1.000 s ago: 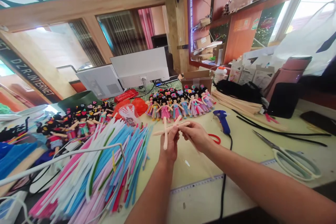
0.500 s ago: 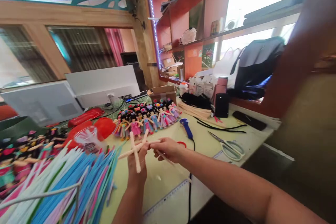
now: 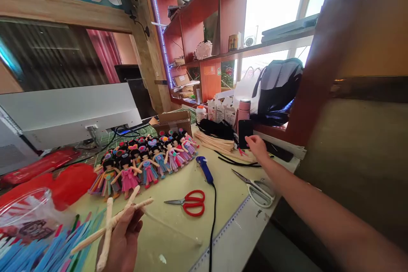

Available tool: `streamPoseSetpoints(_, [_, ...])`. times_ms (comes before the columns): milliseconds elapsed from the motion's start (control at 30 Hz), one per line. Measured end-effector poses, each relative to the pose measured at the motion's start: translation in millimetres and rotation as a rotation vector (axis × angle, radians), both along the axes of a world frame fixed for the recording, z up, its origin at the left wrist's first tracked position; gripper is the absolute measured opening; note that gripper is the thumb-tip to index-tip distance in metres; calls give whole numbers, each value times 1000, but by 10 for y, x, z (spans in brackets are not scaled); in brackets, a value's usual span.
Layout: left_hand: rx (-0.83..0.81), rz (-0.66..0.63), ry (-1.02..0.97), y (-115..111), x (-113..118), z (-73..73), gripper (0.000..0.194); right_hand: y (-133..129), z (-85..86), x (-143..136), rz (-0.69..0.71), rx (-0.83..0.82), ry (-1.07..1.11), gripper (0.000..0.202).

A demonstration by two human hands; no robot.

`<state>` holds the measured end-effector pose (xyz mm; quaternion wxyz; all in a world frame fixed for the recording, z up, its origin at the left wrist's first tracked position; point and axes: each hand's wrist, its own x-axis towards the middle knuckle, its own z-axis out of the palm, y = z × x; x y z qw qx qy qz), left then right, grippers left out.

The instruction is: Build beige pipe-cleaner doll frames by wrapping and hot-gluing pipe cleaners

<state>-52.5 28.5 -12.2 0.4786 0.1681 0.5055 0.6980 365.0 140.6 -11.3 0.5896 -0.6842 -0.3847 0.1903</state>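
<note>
My left hand [image 3: 123, 238] is closed on a figure frame of beige pipe cleaners [image 3: 110, 223], which has several fuzzy arms crossing and sticking out. My right hand [image 3: 257, 148] is stretched out at the back right, in front of a black phone [image 3: 245, 131] standing upright. Its fingers look slightly apart, with nothing visible in them. Close to it lie a bundle of beige pipe cleaners [image 3: 216, 142], a black bundle [image 3: 215, 128] and loose black stems [image 3: 234, 161]. A thin translucent stick [image 3: 175, 229] lies right of my left hand.
Red-handled scissors [image 3: 193, 203], a blue corded tool [image 3: 204, 170] and white-handled scissors [image 3: 261, 193] lie mid-table. Finished dolls [image 3: 146, 165] stand crowded behind. Coloured pipe cleaners [image 3: 35, 250] fill the front left. A pink bottle [image 3: 244, 110] and a monitor [image 3: 73, 110] stand behind.
My right hand has left the frame and reached far to the right, towards the phone. My left hand still holds the frame. The view has turned right, and the red-handled scissors now show fully.
</note>
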Motion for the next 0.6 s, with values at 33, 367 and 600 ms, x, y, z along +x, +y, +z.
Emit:
streamPoseSetpoints(33, [-11, -4, -11, 6, -4, -10, 19, 98, -20, 121, -86, -21, -23, 43])
streamPoseSetpoints(367, [-88, -16, -82, -29, -1, 13, 18, 794, -343, 268, -366, -247, -156, 83])
streamPoseSetpoints(600, [-164, 19, -103, -50, 83, 138, 11, 970, -451, 233, -449, -261, -197, 89])
